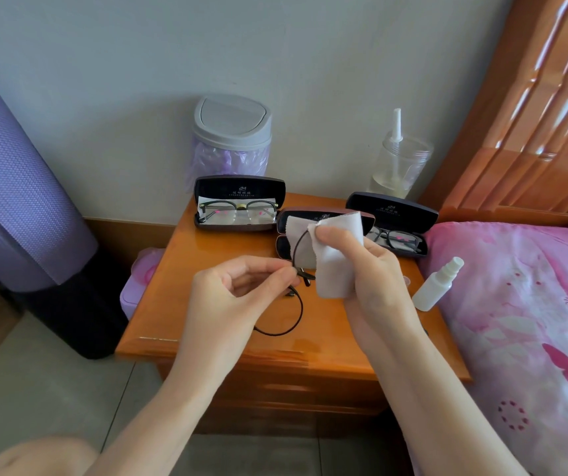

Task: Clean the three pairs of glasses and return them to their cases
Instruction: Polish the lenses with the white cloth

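Desk is a shiny orange-brown wood, same tone as the headboard. The round glasses have a thin black rim, and the cloth is plain white. The cases are black inside with brownish-maroon shells. Bedding is loud pink with white flowers and magenta butterflies. Yoga mat is purple and dimpled, the bin is grey over a lilac bag, and the spray bottle is white.

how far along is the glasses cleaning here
Looks done: black-framed glasses lie in the open left dark case, another pair in the open right dark case; cleanliness can't be judged. In hand: the left hand pinches the thin round-rimmed glasses while the right hand holds a white cloth on one lens. Left: return them to the open middle case, close all three.
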A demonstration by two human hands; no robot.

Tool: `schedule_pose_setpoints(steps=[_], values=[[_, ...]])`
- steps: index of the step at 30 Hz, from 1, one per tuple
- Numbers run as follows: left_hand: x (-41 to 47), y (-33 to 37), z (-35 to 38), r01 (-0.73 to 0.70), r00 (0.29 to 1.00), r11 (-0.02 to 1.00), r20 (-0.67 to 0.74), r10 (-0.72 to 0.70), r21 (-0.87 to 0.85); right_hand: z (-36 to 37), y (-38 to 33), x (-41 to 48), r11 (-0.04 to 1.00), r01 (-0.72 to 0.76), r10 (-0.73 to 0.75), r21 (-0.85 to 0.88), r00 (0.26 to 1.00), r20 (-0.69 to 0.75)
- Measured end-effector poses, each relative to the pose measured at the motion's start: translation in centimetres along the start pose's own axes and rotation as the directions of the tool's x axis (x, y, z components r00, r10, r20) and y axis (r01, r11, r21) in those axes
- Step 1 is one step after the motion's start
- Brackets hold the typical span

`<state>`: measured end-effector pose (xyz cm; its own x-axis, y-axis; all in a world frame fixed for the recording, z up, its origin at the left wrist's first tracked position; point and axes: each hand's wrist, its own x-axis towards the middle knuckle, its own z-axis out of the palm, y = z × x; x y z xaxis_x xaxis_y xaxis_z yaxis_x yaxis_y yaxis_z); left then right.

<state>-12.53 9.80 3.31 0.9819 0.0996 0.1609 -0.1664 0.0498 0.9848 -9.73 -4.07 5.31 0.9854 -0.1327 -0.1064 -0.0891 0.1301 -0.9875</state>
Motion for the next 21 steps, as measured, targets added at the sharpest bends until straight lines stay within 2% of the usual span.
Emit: schedule_pose_setpoints(steps=[13, 21], values=[[-0.1, -0.2, 0.1, -0.053, 0.997, 0.999, -0.062, 0.053, 0.0, -1.4, 0.9, -0.1, 0.997, 0.075, -0.075, -0.004, 0.997, 0.025], [-0.1, -0.2, 0.1, -0.073, 0.992, 0.997, -0.098, 0.075, 0.021, -0.8, 1.3, -1.2, 0.999, 0.018, -0.015, 0.04, 0.996, -0.09]])
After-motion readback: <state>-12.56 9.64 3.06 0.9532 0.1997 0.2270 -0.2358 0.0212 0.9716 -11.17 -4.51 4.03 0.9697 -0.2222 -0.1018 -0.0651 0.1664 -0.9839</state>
